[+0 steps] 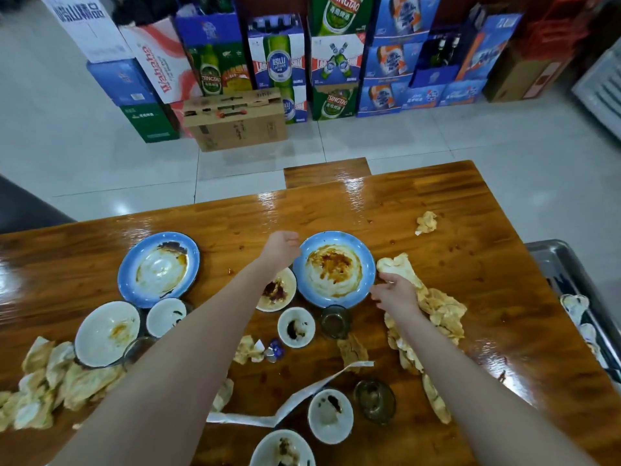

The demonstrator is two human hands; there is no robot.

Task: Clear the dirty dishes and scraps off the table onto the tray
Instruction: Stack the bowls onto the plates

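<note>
A blue-rimmed plate (336, 269) smeared with brown sauce lies mid-table. My left hand (280, 248) is at its left rim and my right hand (396, 292) at its right rim, fingers spread; whether either touches the rim is unclear. A second blue-rimmed plate (158, 269) lies to the left. Small white bowls (107, 332), (166, 316), (295, 326), (330, 415) and a sauce dish (277, 294) stand around. Crumpled stained napkins (437, 311) trail beside my right arm. The metal tray (551, 260) is at the right edge, holding some scraps.
More napkin piles (50, 381) lie at the left, one wad (426, 223) at the far right. Two dark glass cups (335, 321), (374, 400) and a paper strip (292, 401) are near me. Stacked beer cartons (279, 62) stand on the floor beyond the wooden table (487, 230).
</note>
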